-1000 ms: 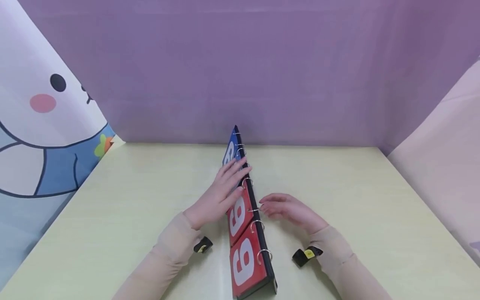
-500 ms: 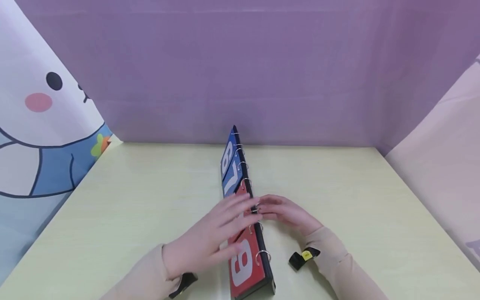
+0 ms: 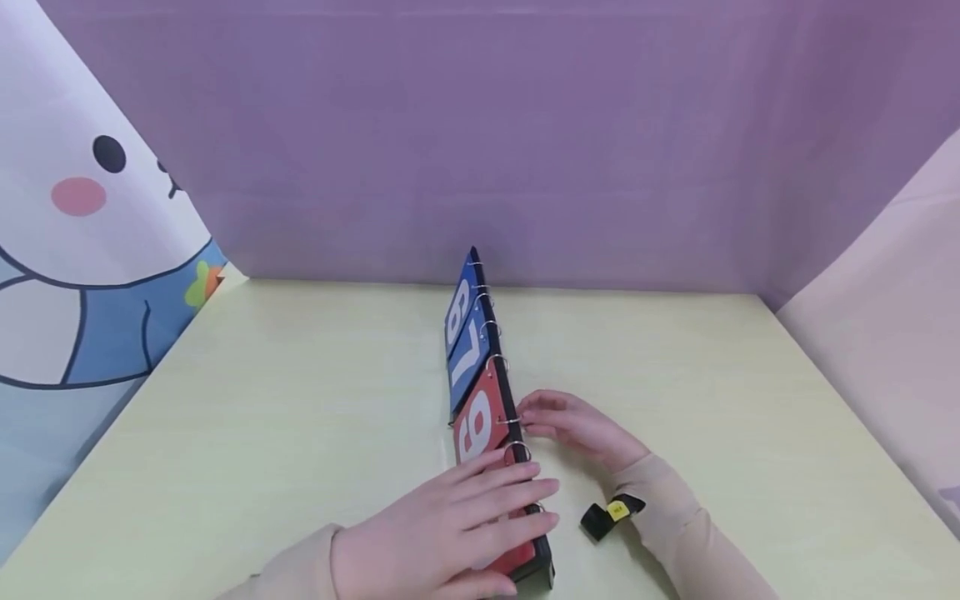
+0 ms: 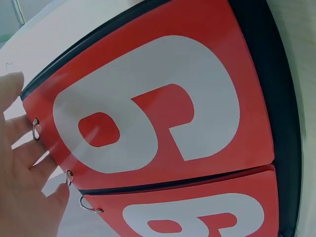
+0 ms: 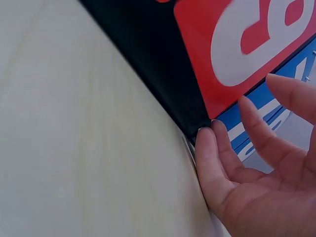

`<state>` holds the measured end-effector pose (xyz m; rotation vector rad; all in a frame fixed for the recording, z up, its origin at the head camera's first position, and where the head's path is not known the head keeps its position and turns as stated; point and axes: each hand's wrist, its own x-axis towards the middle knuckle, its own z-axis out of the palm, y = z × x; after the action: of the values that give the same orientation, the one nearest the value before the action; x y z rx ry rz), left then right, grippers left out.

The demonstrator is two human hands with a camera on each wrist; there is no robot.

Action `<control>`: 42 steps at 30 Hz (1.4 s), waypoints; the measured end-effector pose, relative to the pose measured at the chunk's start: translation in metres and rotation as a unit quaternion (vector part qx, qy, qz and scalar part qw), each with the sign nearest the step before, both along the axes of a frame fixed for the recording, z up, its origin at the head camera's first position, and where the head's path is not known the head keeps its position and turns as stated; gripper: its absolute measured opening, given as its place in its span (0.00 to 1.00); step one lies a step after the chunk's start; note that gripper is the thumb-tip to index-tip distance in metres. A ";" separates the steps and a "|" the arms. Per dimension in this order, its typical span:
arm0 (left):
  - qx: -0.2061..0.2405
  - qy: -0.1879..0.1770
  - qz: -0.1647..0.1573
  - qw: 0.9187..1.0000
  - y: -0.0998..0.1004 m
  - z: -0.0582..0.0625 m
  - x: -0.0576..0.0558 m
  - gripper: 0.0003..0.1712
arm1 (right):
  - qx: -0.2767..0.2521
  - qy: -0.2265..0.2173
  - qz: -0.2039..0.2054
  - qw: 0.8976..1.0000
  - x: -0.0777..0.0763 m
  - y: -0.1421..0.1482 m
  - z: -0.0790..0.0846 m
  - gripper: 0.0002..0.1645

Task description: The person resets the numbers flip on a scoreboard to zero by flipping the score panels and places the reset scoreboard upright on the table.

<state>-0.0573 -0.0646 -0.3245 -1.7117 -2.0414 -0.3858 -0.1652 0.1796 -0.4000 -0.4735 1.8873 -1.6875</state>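
A tabletop flip scoreboard (image 3: 480, 400) stands tent-like on the table, its long side running away from me. Its far half bears blue number cards (image 3: 459, 312), its near half red cards (image 4: 148, 103) with a white 6, all hung on metal rings along the top. My left hand (image 3: 457, 525) lies over the near end, fingers spread and fairly straight across the ring edge, hiding most of the nearest red card in the head view. On the board's right side, my right hand (image 3: 581, 429) has gently bent fingers, its fingertips (image 5: 205, 133) at the black backing's edge.
The pale yellow tabletop (image 3: 300, 375) extends on both sides of the scoreboard. Behind it rises a purple cloth (image 3: 487, 142), and a cartoon-printed cloth (image 3: 45, 333) hangs at the left. A black strap (image 3: 611, 512) is on the right wrist.
My left hand has slid toward me along the scoreboard, from the middle to the near end, uncovering the blue cards and the farther red one. The right hand has stayed nearly in place.
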 end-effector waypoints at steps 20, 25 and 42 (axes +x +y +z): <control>0.042 -0.027 -0.026 0.998 0.007 -0.012 -0.002 0.34 | -0.127 -0.051 0.001 0.991 -0.009 0.014 -0.015 0.11; 0.043 -0.026 -0.027 0.998 0.007 -0.012 -0.002 0.32 | -0.117 -0.050 -0.020 0.992 -0.008 0.014 -0.014 0.12; 0.051 -0.004 -0.022 0.998 0.007 -0.015 -0.004 0.31 | -0.119 -0.057 -0.010 0.991 -0.009 0.014 -0.015 0.11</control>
<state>-0.0611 -0.0574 -0.3392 -1.6991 -1.9570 -0.5027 -0.1741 0.1935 -0.4155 -0.4411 1.6224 -1.9225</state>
